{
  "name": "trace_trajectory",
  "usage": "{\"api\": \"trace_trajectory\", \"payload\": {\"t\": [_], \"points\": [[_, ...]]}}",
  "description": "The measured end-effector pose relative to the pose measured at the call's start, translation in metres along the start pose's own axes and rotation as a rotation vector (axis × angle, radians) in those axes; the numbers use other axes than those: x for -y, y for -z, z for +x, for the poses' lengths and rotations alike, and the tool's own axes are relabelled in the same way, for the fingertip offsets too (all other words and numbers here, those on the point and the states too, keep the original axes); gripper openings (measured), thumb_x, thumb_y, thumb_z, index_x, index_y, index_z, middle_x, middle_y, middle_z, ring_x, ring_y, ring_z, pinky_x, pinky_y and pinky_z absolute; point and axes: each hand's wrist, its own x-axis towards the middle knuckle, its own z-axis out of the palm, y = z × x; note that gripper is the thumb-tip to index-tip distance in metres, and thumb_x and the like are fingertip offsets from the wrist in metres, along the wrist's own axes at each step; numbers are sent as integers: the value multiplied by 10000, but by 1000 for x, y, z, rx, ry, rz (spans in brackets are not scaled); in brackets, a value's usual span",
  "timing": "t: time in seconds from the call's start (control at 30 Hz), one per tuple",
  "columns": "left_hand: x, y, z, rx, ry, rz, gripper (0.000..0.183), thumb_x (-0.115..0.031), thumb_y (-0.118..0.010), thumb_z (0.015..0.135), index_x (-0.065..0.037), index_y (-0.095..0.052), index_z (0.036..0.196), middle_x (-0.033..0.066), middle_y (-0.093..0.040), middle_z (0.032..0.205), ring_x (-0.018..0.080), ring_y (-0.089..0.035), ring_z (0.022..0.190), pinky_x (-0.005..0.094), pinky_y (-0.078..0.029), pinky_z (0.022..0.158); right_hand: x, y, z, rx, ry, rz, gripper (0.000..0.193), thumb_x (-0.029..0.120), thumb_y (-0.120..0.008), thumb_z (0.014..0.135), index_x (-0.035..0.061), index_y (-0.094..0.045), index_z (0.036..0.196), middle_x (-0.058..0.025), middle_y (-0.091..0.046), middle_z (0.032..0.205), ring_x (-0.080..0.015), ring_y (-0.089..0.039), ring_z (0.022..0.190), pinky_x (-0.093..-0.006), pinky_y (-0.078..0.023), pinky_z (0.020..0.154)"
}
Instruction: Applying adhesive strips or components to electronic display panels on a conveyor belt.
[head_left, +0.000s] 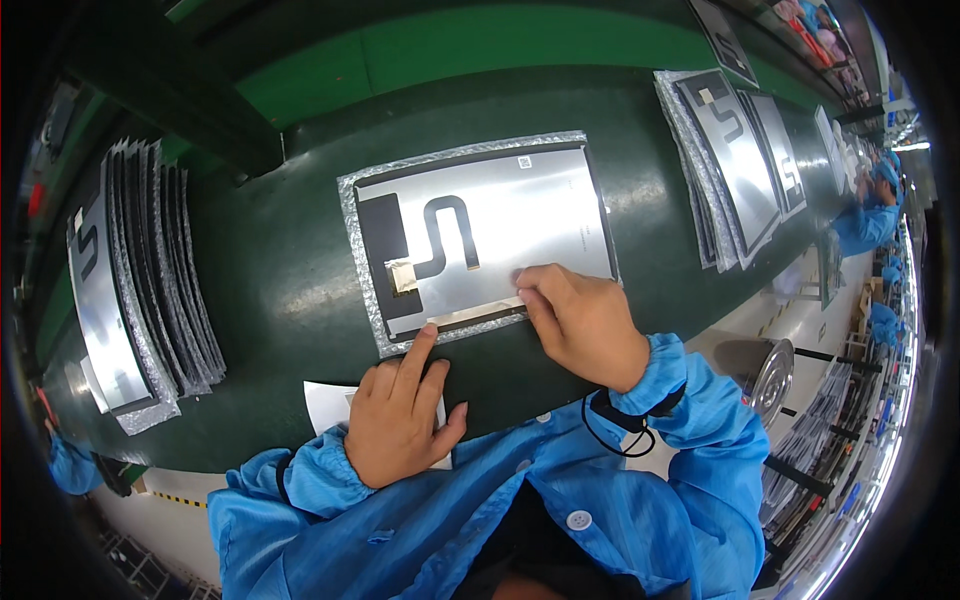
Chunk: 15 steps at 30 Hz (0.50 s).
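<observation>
A flat silver panel (545,215) with a black S-shaped strip (462,225) and a black band along its left side lies on a sheet of bubble wrap (362,260) in front of me. A small gold-coloured patch (402,277) sits on that band. Along the panel's near edge runs a thin, shiny pale strip of tape (470,312). My right hand (585,315) pinches the strip's right end between thumb and forefinger. With fingers spread, my left hand (400,415) rests its forefingertip at the strip's left end. White paper (325,405) lies partly under this hand.
At the left stands a stack of similar panels (110,320) layered with bubble wrap. More panels (735,165) are stacked at the right on the green table (270,290). A round metal stool (770,380) is beyond the near right edge. A person in blue (872,215) is farther right.
</observation>
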Motion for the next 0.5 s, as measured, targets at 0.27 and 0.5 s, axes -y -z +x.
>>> {"api": "trace_trajectory", "payload": {"t": [0.27,0.5], "points": [[0,1,-2,0,6,0,566,-218,-825,714,12,-623,1191,238,-500,1490,327,-559,941,412,-495,844,1,-3,-4,-10,38,-18,175,15,-668,911,6,-588,1066,-160,-697,885,-333,-707,741,-402,-562,655],[1,3,-4,-21,-14,-21,562,-205,-827,714,14,-624,1191,243,-502,1487,339,-568,930,422,-499,837,4,-8,-12,-77,18,-113,224,63,-716,890,19,-587,1068,-146,-669,828,-310,-690,698,-392,-547,627]]}}
